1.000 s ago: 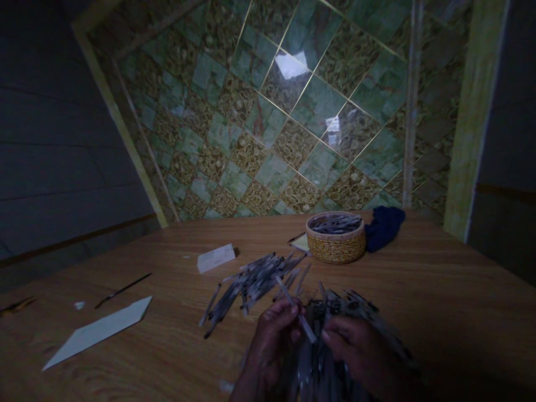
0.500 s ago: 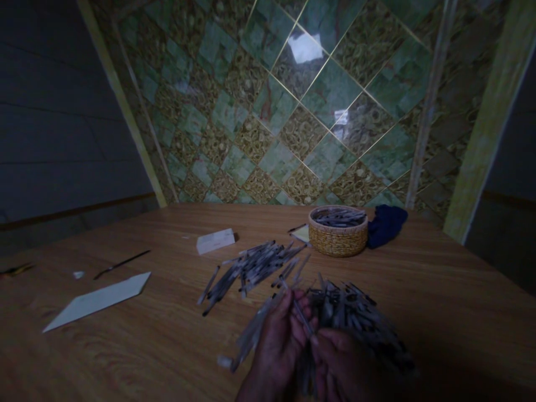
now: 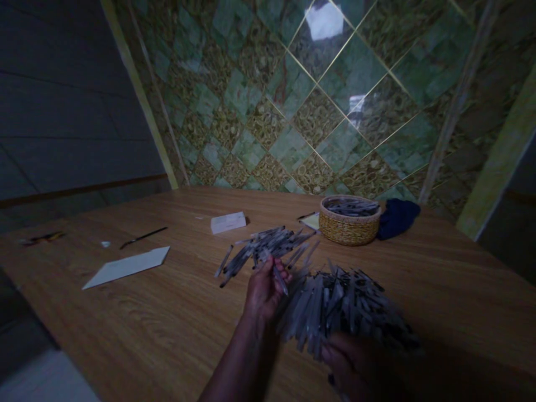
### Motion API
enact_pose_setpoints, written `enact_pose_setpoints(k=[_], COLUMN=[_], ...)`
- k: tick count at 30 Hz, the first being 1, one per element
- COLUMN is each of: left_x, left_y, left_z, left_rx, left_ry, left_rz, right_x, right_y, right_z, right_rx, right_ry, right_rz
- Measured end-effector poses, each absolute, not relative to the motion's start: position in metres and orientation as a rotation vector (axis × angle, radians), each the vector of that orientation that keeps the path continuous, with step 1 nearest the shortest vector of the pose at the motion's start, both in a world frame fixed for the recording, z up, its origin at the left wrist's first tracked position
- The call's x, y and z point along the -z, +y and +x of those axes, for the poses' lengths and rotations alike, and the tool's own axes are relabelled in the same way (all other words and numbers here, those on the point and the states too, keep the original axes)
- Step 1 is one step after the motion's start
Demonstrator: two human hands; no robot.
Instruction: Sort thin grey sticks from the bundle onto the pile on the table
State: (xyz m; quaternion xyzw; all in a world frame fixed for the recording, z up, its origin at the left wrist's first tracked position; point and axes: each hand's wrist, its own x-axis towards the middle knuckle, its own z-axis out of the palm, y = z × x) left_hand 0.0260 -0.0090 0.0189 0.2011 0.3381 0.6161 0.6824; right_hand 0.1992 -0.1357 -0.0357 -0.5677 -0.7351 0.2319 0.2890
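My left hand (image 3: pixel 264 287) is closed around a slim, clear pen (image 3: pixel 280 279), whose pointed end slants down to the right. It is just in front of a loose heap of similar pens (image 3: pixel 268 245). My right hand (image 3: pixel 349 357) is low in the picture, dark and blurred, its fingers curled at the near edge of a larger pile of pens (image 3: pixel 347 301). A small dark end shows below those fingers; what they hold, if anything, I cannot make out.
Behind the pens stand a woven basket (image 3: pixel 349 230) full of pens and a dark blue cloth (image 3: pixel 397 218). A white box (image 3: pixel 228 222) lies farther left. On the left of the wooden table (image 3: pixel 167 312) are a pale flat card (image 3: pixel 128 268) and a thin dark stick (image 3: pixel 143 238).
My hands have parted. The left has moved up and away with the pen, and the right has dropped to the near pile. The view has shifted, showing more table at left.
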Motion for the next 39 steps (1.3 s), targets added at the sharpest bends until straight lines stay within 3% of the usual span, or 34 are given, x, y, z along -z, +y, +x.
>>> enact_pose_setpoints(k=[14,18,21,28,39], left_x=[-0.001,0.001,0.002,0.009,0.006], left_y=[-0.024,-0.031,-0.034,-0.04,-0.043], left_z=[0.036,0.044,0.045,0.049,0.05], left_rx=[-1.039,-0.935,-0.828,-0.57,-0.408], left_ry=[0.798,0.807,0.811,0.803,0.769], left_rz=[0.785,0.851,0.914,1.073,1.134], right_x=[0.0,0.002,0.007,0.018,0.027], right_y=[-0.063,-0.052,-0.05,-0.058,-0.053], right_z=[0.228,0.232,0.235,0.232,0.239], right_rx=[-0.083,-0.069,-0.26,-1.117,-1.478], right_ry=[-2.315,-2.296,-2.131,-1.511,-1.433], right_rz=[-1.785,-1.783,-1.631,-1.32,-1.202])
